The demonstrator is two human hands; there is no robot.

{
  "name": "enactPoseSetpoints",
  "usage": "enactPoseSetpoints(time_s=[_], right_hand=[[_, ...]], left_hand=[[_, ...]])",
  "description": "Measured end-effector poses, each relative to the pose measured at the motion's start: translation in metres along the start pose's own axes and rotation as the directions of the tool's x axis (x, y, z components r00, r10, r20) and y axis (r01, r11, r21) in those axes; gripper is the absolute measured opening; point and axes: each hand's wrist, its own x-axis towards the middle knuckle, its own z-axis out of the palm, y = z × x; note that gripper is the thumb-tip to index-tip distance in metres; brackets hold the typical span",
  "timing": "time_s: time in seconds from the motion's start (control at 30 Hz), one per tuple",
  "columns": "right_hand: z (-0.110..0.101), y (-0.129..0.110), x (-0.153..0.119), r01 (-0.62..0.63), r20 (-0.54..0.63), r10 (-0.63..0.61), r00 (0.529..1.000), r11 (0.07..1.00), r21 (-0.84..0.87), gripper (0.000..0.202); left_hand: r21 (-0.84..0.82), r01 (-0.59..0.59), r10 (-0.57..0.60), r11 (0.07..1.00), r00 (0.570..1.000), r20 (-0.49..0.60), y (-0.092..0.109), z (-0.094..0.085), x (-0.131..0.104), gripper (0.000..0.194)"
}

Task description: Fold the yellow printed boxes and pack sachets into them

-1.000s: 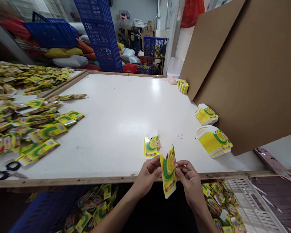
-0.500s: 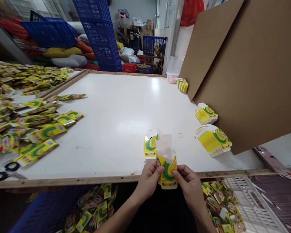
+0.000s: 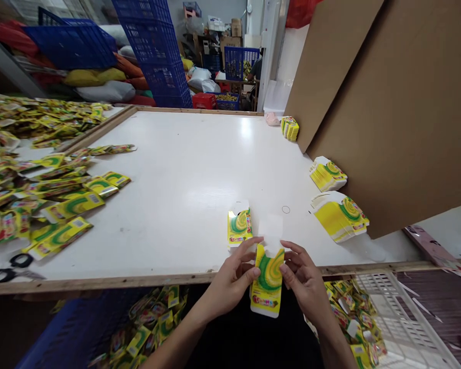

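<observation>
Between my two hands is a yellow and green crayon box (image 3: 268, 287), held over the table's front edge with its printed front facing me and a white flap at its top. My left hand (image 3: 232, 279) pinches its left side, thumb on the front. My right hand (image 3: 302, 277) grips the right side the same way. Just behind my left hand, more flat boxes (image 3: 238, 228) of the same print lie on the white table (image 3: 176, 205); whether they are stacked is hard to tell.
Stacks of flat boxes (image 3: 340, 215) lie at right against cardboard sheets (image 3: 407, 102). Many flat boxes (image 3: 67, 205) cover the left side, near black-handled scissors (image 3: 13, 269). Below the edge, a blue crate (image 3: 77, 328) and a white crate (image 3: 403, 318) flank a heap of boxes (image 3: 153, 328).
The box in my hands has been turned more upright and its front is flatter and fuller in view. My fingers have spread further around its sides. The camera view has shifted slightly.
</observation>
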Motion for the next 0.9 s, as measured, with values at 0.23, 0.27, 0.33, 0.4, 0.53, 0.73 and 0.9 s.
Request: enactPoseSetpoints(time_s=[0.23, 0.27, 0.33, 0.4, 0.53, 0.73, 0.9], right_hand=[[-0.013, -0.005, 0.002, 0.006, 0.130, 0.015, 0.991, 0.987, -0.162, 0.021], [-0.013, -0.005, 0.003, 0.022, 0.127, 0.001, 0.992, 0.983, -0.184, 0.024], [-0.011, -0.003, 0.004, 0.046, 0.086, -0.030, 0.996, 0.981, -0.191, 0.022], [-0.008, 0.000, 0.004, 0.043, 0.019, -0.040, 0.999, 0.988, -0.146, 0.017], [-0.008, 0.003, 0.006, 0.086, -0.025, -0.090, 0.996, 0.986, -0.143, 0.027], [-0.016, -0.003, 0.005, 0.100, 0.055, -0.088, 0.995, 0.950, -0.294, 0.033], [-0.006, 0.002, 0.005, -0.115, 0.076, 0.137, 0.988, 0.963, -0.242, 0.039]], left_hand=[[-0.104, 0.082, -0.067, 0.991, 0.988, 0.141, -0.007, -0.005, -0.003, 0.028], [-0.102, 0.084, -0.069, 0.991, 0.987, 0.143, -0.008, -0.004, -0.003, 0.029], [-0.091, 0.082, -0.072, 0.992, 0.992, 0.107, -0.008, -0.003, -0.003, 0.042], [-0.067, 0.082, -0.078, 0.994, 0.995, 0.060, -0.007, -0.002, -0.003, 0.063], [0.029, 0.058, -0.059, 0.998, 0.997, 0.046, -0.006, -0.003, -0.003, 0.056], [0.176, 0.012, 0.002, 0.984, 0.997, -0.079, -0.013, -0.003, -0.001, 0.038], [0.286, 0.006, 0.013, 0.958, 0.998, -0.066, -0.016, 0.003, -0.001, 0.040]])
